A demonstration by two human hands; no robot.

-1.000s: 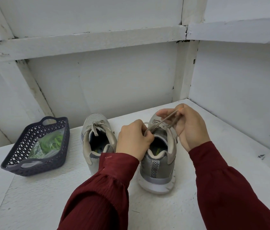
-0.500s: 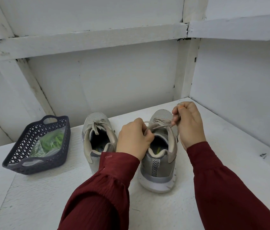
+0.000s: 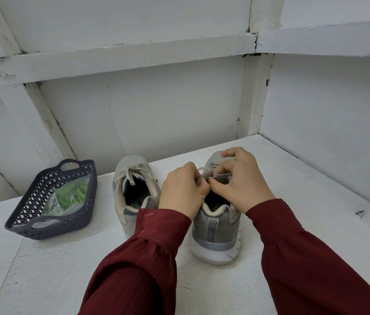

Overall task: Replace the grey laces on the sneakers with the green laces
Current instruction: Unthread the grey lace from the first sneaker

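Note:
Two grey sneakers stand heel-toward-me on the white surface. The left sneaker (image 3: 134,192) has its grey lace tied in a bow. Over the opening of the right sneaker (image 3: 215,230) both hands meet. My left hand (image 3: 182,189) grips the shoe's tongue and lace area with curled fingers. My right hand (image 3: 239,180) pinches a strand of the grey lace (image 3: 218,177) just above the tongue. The green laces (image 3: 71,195) lie in a clear bag inside the basket at the left.
A dark perforated plastic basket (image 3: 31,226) sits at the left on the white table (image 3: 54,280). White panelled walls close off the back and right side. A step down runs along the table's right edge.
My right hand has come down from holding the lace stretched up and to the right, and now pinches it close to my left hand over the tongue. The view has shifted slightly.

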